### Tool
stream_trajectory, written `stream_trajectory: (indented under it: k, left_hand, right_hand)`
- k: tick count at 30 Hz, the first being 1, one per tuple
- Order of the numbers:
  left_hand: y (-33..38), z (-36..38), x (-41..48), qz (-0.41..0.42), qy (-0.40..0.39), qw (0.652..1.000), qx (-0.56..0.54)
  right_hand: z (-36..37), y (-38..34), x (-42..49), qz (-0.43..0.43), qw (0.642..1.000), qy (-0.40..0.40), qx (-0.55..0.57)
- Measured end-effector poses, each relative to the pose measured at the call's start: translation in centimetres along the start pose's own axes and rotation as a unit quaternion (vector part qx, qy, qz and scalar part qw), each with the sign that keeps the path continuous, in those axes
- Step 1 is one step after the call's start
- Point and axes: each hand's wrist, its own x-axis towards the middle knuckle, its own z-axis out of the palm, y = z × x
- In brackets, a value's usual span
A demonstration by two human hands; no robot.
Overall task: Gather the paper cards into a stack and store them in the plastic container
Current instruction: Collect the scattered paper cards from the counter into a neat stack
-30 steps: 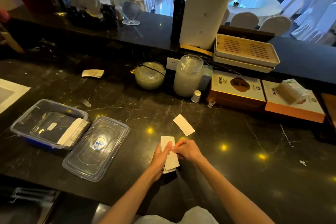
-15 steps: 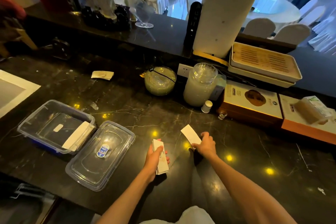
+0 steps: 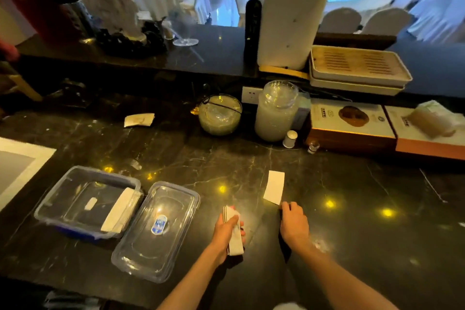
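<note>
My left hand [image 3: 226, 231] grips a stack of white paper cards [image 3: 234, 244] on edge, low over the dark marble counter. A single white card [image 3: 274, 187] lies flat on the counter ahead of my right hand [image 3: 293, 224], whose fingertips rest just below the card's near corner, holding nothing. The clear plastic container [image 3: 50, 205] stands at the left with a bundle of cards [image 3: 120, 210] leaning against its right wall. Its clear lid [image 3: 157, 231] lies upturned beside it. Another card [image 3: 139, 119] lies far back on the left.
A round glass bowl [image 3: 220, 114], a tall glass jar [image 3: 275, 111], two small bottles and flat boxes [image 3: 352, 124] line the back of the counter. A white sheet [image 3: 17, 166] lies at the left edge. A raised ledge behind holds trays and a white cylinder.
My hands have parted: the left keeps the stack and has turned it on edge, the right has reached to the loose card, which now lies turned more upright on the counter.
</note>
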Motion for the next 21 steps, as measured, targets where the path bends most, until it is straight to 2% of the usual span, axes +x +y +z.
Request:
stream_trajectory:
  k: [2,6,12,21]
  left_hand:
    - [-0.2,-0.9,0.1,-0.009,-0.024,0.999,0.026]
    - [0.5,-2.2,-0.1,-0.008,-0.045,0.998,0.046]
    - [2.4,-4.3,-2.6,-0.005,-0.089,0.994,0.058]
    - [7.1,-6.7,0.5,-0.045,-0.156,0.982,0.1]
  right_hand:
    - [-0.1,-1.2,0.1,0.027,0.999,0.006,0.026]
    - [-0.2,-4.1,0.5,0.048,0.995,-0.076,0.031]
    - [2.3,-6.9,-3.0,0.083,0.993,0.03,0.073]
    - [2.8,-7.7,-3.4,0.143,0.987,0.058,0.053]
